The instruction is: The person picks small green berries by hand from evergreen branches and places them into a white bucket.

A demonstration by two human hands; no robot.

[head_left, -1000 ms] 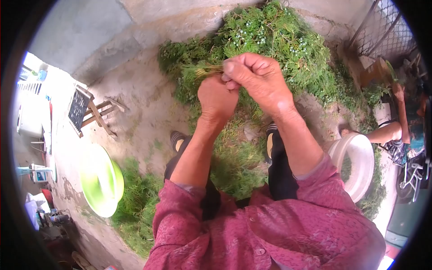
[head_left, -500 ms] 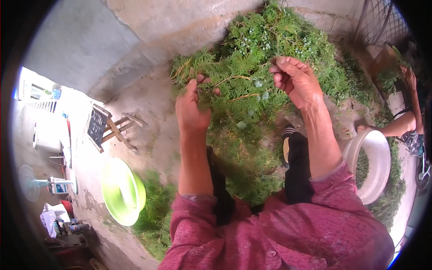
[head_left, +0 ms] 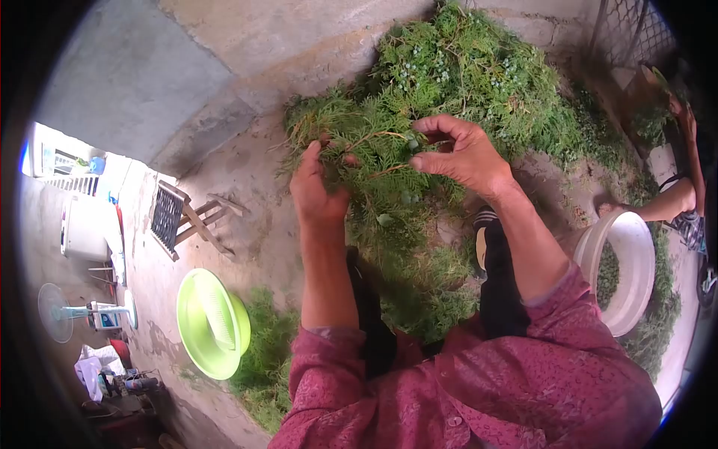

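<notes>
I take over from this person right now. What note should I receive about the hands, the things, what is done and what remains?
Left hand: grips a green branch, held above the ground.
Right hand: thumb and forefinger pinch at the same branch.
Things: big pile of branches ahead; white bucket on the right, with green bits inside; green basin on the left.
Done: some greens in the bucket.
Left: probably most of the pile.
</notes>
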